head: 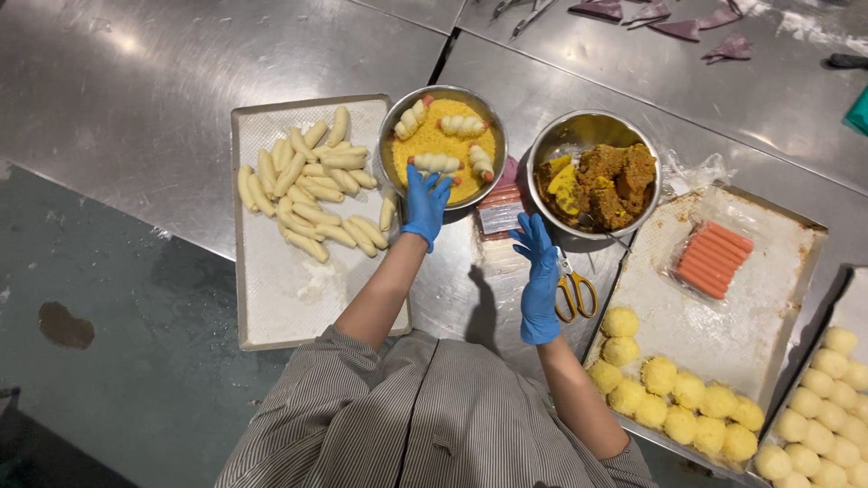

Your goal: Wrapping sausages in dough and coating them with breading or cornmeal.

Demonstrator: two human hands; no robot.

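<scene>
Both hands wear thin blue disposable gloves — the left hand and the right hand alike — each ending at the wrist. The forearms are bare below sleeves pushed up near the elbows. The garment is grey-and-white, finely pinstriped — loose, creased cloth across the chest and shoulders.

— What can't you make out from up here?

— My left fingers overlap the rim of the crumb bowl, so I can't tell whether they touch the wrapped piece just above them. My right hand covers one blade of the scissors.

— And at the edges?

— The tray of round balls is cut off at the right and bottom. The dark scraps at the top are too small to identify, and the teal thing is clipped.
</scene>
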